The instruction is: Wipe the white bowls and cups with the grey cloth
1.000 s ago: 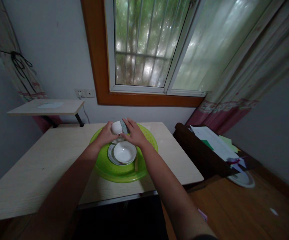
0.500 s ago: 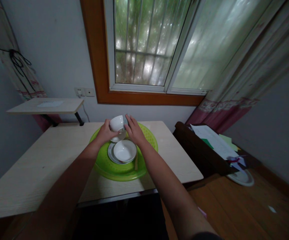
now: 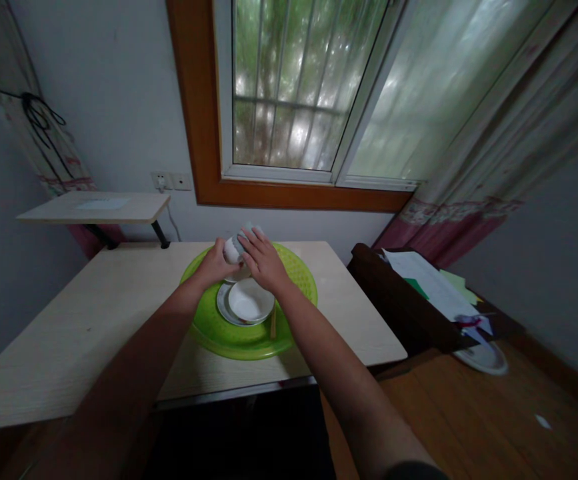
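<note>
Both my hands work over the far part of a round green tray [image 3: 207,340], between 11 and 12 o'clock from its middle. Left hand [image 3: 215,263]: closed on a small white bowl [image 3: 231,251], fingers curled round its left side, the bowl tipped. Right hand [image 3: 261,259]: gripping a grey-blue cloth [image 3: 251,229] against the bowl's right side, fingers long and slightly fanned over it; the thumb's exact hold I cannot tell.

Just below the held bowl, a white dish [image 3: 239,274] shows, partly hidden by the hands. Near the tray's middle, a larger white bowl [image 3: 251,300] rests upright on a plate [image 3: 223,305], whose rim shows mostly from 7 to 11 o'clock. A slim light-brown utensil [image 3: 273,325] lies at about 4 o'clock, beside the larger bowl.

The tray rests on a pale wooden surface [image 3: 113,313]. At 10 o'clock from the tray, a small raised shelf [image 3: 59,208] carries a paper sheet [image 3: 103,203]. Window [image 3: 299,87] at 12 to 1 o'clock; papers [image 3: 426,283] on dark furniture [image 3: 393,307] at 3 o'clock.
</note>
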`<action>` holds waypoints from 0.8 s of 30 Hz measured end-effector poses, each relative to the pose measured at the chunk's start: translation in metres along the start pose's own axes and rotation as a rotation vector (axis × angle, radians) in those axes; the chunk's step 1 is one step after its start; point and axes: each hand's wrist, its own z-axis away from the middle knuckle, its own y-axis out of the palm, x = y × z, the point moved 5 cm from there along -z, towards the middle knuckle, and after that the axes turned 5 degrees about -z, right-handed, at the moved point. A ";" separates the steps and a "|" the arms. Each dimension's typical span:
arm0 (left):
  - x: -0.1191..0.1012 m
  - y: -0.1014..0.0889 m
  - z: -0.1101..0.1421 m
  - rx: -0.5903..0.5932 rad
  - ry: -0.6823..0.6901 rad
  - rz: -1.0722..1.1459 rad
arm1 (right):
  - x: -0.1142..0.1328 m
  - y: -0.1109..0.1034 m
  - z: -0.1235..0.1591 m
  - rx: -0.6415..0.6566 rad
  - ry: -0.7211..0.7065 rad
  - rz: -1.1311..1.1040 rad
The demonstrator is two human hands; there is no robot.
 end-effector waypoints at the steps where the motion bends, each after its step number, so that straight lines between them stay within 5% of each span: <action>1: -0.001 0.000 0.001 0.005 0.001 0.000 | 0.004 0.001 0.000 0.013 -0.009 0.013; 8: -0.002 -0.002 0.000 -0.035 -0.014 0.014 | -0.006 0.004 -0.001 -0.057 0.038 -0.073; 16: 0.005 -0.004 -0.002 -0.040 -0.033 0.025 | -0.065 0.008 0.011 -0.245 0.416 -0.428; 24: 0.003 0.001 -0.001 0.011 -0.024 -0.007 | -0.033 -0.002 0.005 -0.169 0.186 -0.196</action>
